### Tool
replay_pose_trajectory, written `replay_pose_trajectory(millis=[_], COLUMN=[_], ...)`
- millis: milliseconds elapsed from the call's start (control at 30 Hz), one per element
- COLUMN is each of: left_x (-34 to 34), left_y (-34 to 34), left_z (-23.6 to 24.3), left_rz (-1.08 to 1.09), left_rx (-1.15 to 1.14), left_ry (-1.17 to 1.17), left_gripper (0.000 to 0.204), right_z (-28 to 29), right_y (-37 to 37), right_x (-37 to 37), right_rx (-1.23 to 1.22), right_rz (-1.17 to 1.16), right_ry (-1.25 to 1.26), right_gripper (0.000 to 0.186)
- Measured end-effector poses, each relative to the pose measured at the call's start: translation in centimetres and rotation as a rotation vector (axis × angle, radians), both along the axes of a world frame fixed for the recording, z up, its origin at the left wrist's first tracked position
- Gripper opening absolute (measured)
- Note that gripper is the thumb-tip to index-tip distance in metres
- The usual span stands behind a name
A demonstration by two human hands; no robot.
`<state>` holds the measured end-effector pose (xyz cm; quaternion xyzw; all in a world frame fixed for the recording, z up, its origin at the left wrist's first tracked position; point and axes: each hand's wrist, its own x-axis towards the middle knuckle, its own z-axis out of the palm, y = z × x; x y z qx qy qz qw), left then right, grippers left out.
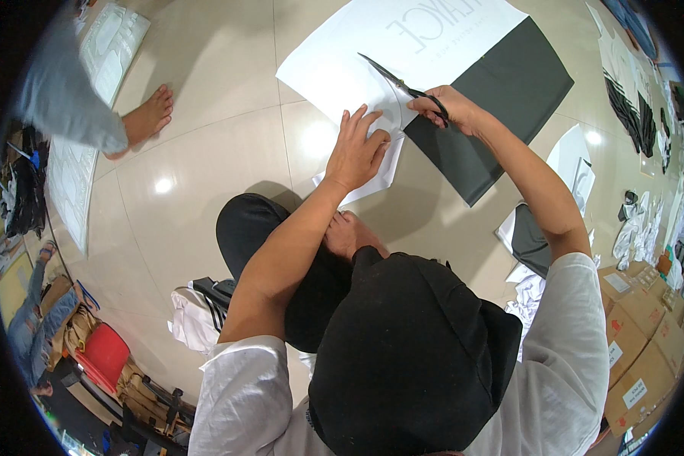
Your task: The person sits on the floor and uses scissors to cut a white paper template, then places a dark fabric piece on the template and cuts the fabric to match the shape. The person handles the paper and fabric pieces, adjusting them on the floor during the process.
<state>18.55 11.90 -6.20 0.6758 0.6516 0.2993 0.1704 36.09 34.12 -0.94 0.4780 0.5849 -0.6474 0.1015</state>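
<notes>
My right hand (pixel 450 109) is closed round the handles of black scissors (pixel 395 80), whose blades point away to the upper left over a large white sheet (pixel 327 64). Faint grey lettering shows on the sheet's far part. My left hand (pixel 357 148) lies with fingers spread on the sheet's near edge, left of the scissors. Under its palm, a narrower white flap (pixel 384 175) reaches toward me. A smooth black sheet (pixel 509 91) adjoins the white one on the right, beneath my right forearm. Whether the two are joined is hard to tell.
Another person's bare foot (pixel 148 118) stands on the tiled floor at left, beside white moulded panels (pixel 68 190). Cardboard boxes (pixel 642 334) are stacked at lower right. Black and white scraps (pixel 530 235) lie near my right arm, and a red chair (pixel 102 357) is at lower left.
</notes>
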Motion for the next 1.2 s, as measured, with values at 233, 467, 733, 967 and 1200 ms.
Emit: replay_pose_trajectory(millis=[233,467,733,967,1200], left_x=[0.0,0.0,-0.1,-0.1,-0.1], left_y=[0.0,-0.1,-0.1,-0.1,-0.1], left_z=[0.2,-0.1,-0.1,-0.3,-0.3], left_rz=[-0.003,-0.003,-0.009,-0.006,-0.006], left_rx=[0.006,0.0,0.009,0.011,0.025], left_ry=[-0.008,-0.01,-0.034,-0.036,-0.034], left_gripper=[0.011,0.012,0.012,0.012,0.012], right_z=[-0.4,-0.5,-0.2,-0.1,-0.2], right_y=[0.4,0.8,1.0,1.3,1.7], right_x=[0.0,0.1,-1.0,-2.0,-2.4], right_rx=[-0.001,0.009,0.021,0.017,0.027], right_rz=[0.027,0.066,0.034,0.052,0.069], right_ry=[0.0,0.006,0.046,0.072,0.06], right_gripper=[0.037,0.036,0.037,0.038,0.037])
